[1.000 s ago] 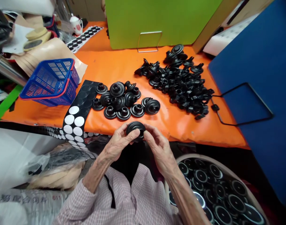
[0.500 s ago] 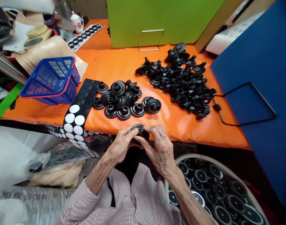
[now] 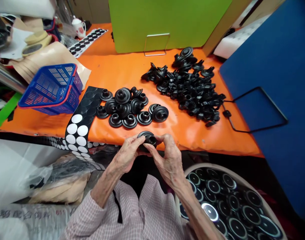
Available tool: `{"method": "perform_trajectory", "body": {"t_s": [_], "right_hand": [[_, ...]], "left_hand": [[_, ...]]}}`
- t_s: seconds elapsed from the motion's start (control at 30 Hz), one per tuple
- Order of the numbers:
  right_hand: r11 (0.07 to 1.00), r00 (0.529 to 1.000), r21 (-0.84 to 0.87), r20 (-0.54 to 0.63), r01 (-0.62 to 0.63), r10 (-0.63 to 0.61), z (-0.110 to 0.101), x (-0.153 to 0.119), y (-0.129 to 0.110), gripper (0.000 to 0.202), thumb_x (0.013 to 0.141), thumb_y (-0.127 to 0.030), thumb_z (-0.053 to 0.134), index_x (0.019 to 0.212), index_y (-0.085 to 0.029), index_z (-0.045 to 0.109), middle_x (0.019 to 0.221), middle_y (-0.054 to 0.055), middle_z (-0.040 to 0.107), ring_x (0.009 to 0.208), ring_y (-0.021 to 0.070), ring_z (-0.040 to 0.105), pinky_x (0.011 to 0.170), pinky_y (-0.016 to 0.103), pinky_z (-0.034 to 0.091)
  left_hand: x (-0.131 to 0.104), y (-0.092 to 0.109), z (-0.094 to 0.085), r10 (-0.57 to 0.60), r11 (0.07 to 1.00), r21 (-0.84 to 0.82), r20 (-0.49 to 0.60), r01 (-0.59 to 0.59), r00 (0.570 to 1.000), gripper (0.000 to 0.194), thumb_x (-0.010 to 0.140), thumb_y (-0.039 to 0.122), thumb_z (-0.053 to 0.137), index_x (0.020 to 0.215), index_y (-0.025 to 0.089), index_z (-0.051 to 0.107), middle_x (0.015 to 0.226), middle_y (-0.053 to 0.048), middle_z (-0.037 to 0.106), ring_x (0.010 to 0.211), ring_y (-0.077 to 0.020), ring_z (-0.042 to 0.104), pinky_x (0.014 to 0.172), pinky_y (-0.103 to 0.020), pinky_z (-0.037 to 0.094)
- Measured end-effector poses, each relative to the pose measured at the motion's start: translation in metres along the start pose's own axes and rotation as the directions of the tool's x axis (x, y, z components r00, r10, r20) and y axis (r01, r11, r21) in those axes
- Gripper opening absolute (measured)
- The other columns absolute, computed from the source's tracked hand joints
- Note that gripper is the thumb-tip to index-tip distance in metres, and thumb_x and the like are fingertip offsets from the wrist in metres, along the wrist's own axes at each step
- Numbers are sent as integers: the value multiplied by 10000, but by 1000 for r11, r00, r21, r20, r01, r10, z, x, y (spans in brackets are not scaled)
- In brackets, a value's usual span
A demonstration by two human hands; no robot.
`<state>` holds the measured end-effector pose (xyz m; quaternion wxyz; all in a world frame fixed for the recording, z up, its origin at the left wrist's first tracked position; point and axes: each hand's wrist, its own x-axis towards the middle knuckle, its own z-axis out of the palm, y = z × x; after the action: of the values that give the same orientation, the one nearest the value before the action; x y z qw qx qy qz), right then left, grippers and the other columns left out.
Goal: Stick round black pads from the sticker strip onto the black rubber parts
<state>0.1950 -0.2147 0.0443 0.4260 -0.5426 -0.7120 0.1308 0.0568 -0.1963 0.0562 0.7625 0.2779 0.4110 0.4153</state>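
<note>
Orange table (image 3: pixel 104 71) bears a cluster (image 3: pixel 124 109) and heap (image 3: pixel 189 91), likely left to do; tub (image 3: pixel 212 165) probably holds finished ones. Left hand (image 3: pixel 127 153) and right hand (image 3: pixel 168 160), curled, pinch one disc (image 3: pixel 150 137).

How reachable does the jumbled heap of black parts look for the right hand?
Probably yes: only orange tabletop separates the right hand from the heap, though that hand is holding a collared black disc.

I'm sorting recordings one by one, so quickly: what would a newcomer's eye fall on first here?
Probably the bright orange tabletop, with a green panel at its back and a blue panel at the right. Against it, a heap of black parts lies right of centre. At the near edge, the left hand and right hand hold a ridged black disc.
</note>
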Motion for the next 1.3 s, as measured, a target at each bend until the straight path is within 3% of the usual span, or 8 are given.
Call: {"method": "perform_trajectory", "body": {"t_s": [0.1, 0.37, 0.53, 0.7, 0.8, 0.9, 1.17, 1.3], "right_hand": [[997, 993, 82, 118, 0, -10, -1, 3, 1, 267, 939, -350, 521, 1177, -230, 518, 992, 57, 610, 898, 196, 604, 777, 360, 524], [989, 995, 137, 90, -51, 39, -3, 3, -1, 169, 921, -293, 549, 1077, -229, 556, 949, 40, 631, 898, 193, 625, 784, 347, 534], [993, 996, 87, 47, -83, 79, -10, 42, 22, 309, 945, -391, 483, 1204, -226, 519, 1061, 82, 616, 947, 212, 610, 843, 404, 526], [974, 996, -217, 46, -64, 76, 4, 77, 67, 456, 873, -405, 562, 1257, -163, 519, 1129, 147, 563, 1072, 304, 516, 913, 516, 468], [976, 991, -210, 111, -56, 81, 10, 69, 78, 371, 878, -378, 546, 1177, -160, 570, 1041, 127, 577, 1014, 281, 538, 887, 468, 489], [979, 987, -177, 105, -100, 119, 10, 61, 78, 397, 876, -469, 546, 1139, -175, 588, 993, 108, 596, 969, 269, 568, 878, 459, 489], [975, 981, -185, 121, -126, 150, 21, 117, 95, 198, 890, -344, 518, 877, -197, 650, 800, 43, 585, 742, 194, 586, 718, 338, 487], [981, 991, -149, 39, -120, 127, 11, 119, 89, 225, 922, -343, 465, 871, -191, 623, 860, 59, 606, 753, 190, 592, 711, 334, 494]], "left_hand": [[1, 1, -1, -6, 1000, 16, -7, 6, 1000, 300, 772, 358, 684, 955, 122, 715, 948, -97, 706, 783, -178, 645, 609, -248, 527], [-1, 3, -1, 6, 998, 70, 24, -7, 1000, 326, 816, 370, 651, 1027, 126, 695, 980, -97, 696, 807, -171, 641, 659, -264, 546], [18, 43, 5, 116, 958, 259, 41, -123, 992, 355, 818, 402, 631, 1039, 127, 676, 976, -92, 697, 792, -175, 644, 646, -269, 542], [70, 94, 6, 441, 606, 741, -9, -290, 897, 322, 871, 350, 522, 1091, 146, 639, 973, -92, 701, 857, -215, 651, 705, -304, 526], [99, 107, 6, 522, 222, 961, 26, -166, 853, 304, 909, 316, 450, 1083, 164, 649, 1068, -122, 693, 1029, -260, 617, 897, -378, 467], [116, 105, 6, 504, -33, 998, 64, -54, 861, 331, 938, 309, 397, 1129, 168, 627, 1087, -143, 686, 1075, -281, 601, 944, -406, 429], [132, 100, 0, 604, -267, 964, 154, 16, 782, 304, 952, 225, 359, 1062, 143, 630, 1078, -152, 644, 1049, -259, 580, 896, -349, 443], [104, 100, 13, 661, -121, 988, 156, -100, 734, 288, 936, 231, 391, 985, 142, 660, 1042, -148, 648, 1012, -259, 579, 896, -357, 441]]}}
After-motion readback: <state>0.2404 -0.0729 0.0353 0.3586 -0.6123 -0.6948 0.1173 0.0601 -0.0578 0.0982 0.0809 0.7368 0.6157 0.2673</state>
